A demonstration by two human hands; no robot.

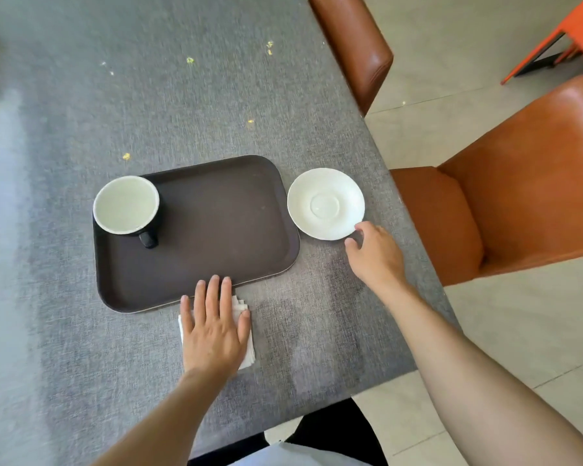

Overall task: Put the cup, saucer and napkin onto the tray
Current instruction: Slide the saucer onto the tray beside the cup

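On the tray (216,223) you have open floor across the middle and right; only the cup (127,205) fills its far-left corner. The saucer (325,203) lies just beside the tray's right rim, with bare tabletop (182,95) beyond both. Your left hand (214,326) lies flat over the napkin (246,344), fingertips over the near rim. Two chairs (519,183) crowd the tabletop's right edge.

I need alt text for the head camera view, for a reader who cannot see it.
On a grey table, a black cup already stands on a dark brown tray. The left hand lies flat on a white napkin beside the tray, and the right hand reaches the rim of a white saucer right of the tray.
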